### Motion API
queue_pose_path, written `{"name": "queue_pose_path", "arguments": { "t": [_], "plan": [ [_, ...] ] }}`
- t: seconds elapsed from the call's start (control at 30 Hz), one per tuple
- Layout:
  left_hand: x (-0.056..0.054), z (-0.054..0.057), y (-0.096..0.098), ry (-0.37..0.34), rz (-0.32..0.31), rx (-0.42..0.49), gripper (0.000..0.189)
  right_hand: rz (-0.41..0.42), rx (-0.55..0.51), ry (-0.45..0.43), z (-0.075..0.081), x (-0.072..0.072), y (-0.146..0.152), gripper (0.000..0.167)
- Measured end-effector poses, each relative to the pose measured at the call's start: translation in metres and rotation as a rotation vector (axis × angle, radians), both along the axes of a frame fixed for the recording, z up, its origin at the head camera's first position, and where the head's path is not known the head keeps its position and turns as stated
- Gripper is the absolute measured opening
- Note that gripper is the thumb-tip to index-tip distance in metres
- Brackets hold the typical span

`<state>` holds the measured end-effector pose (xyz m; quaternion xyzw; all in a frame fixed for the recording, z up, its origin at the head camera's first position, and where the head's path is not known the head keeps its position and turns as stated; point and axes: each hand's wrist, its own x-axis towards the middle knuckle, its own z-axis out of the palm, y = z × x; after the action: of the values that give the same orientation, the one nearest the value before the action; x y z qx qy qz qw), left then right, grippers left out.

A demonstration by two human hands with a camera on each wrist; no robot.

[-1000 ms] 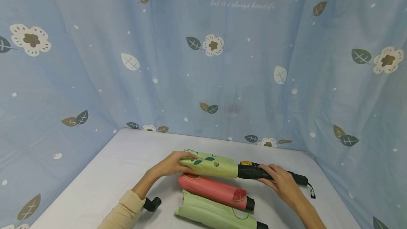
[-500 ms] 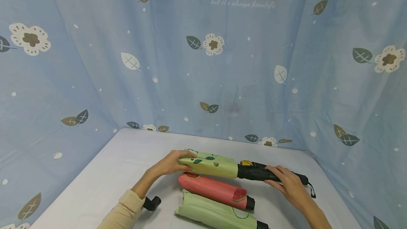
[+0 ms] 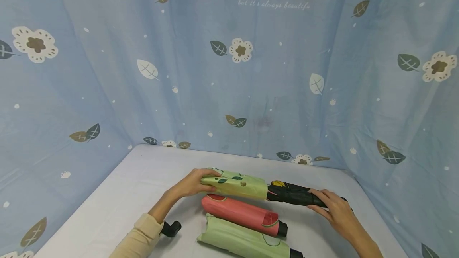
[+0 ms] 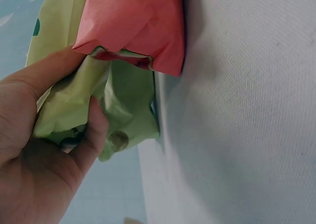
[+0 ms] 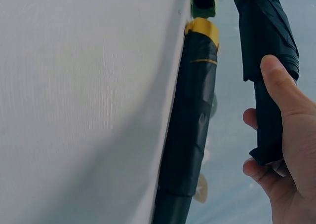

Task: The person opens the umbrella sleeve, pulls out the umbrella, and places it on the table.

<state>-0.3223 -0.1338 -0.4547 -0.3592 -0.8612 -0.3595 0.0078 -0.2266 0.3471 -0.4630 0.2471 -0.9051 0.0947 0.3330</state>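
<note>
If the left hand's (image 3: 193,183) pinch on the far end of the pale green sleeve (image 3: 247,189) slackens, I'd expect the cloth to slide along with the black umbrella (image 3: 294,195) inside; a crooked push or tug from the right hand (image 3: 334,210), gripping the handle (image 5: 268,120), might snag it at the mouth. Both sit just beyond the red umbrella (image 3: 240,212), the sleeve shiny, creased and leaf-printed, the umbrella's dark canopy loosely folded where it shows.
</note>
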Motion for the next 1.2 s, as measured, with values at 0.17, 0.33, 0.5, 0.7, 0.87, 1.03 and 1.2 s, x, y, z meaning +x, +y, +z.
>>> {"name": "queue_pose_path", "arguments": {
  "t": [0.17, 0.33, 0.5, 0.7, 0.87, 1.03, 1.2],
  "plan": [
    [-0.001, 0.000, 0.000, 0.017, 0.001, 0.011, 0.048, -0.030, 0.009, -0.018, 0.001, 0.003, 0.009, 0.048],
    [-0.003, -0.004, 0.000, 0.071, 0.002, 0.032, 0.046, -0.072, 0.026, -0.023, 0.003, 0.008, 0.021, 0.050],
    [-0.005, -0.008, -0.002, 0.107, 0.005, 0.060, 0.043, -0.119, 0.038, -0.049, 0.004, 0.015, 0.033, 0.049],
    [-0.005, -0.009, -0.003, 0.078, 0.016, 0.062, 0.044, -0.168, 0.044, -0.090, 0.001, 0.023, 0.045, 0.048],
    [-0.005, -0.009, -0.007, 0.085, 0.012, 0.071, 0.046, -0.209, 0.032, -0.189, -0.002, 0.027, 0.053, 0.049],
    [-0.004, -0.010, -0.013, 0.103, -0.001, 0.069, 0.045, -0.235, 0.000, -0.318, -0.004, 0.030, 0.059, 0.051],
    [-0.003, -0.009, -0.015, 0.084, -0.008, 0.056, 0.042, -0.228, -0.002, -0.317, -0.007, 0.030, 0.064, 0.051]
  ]
}}
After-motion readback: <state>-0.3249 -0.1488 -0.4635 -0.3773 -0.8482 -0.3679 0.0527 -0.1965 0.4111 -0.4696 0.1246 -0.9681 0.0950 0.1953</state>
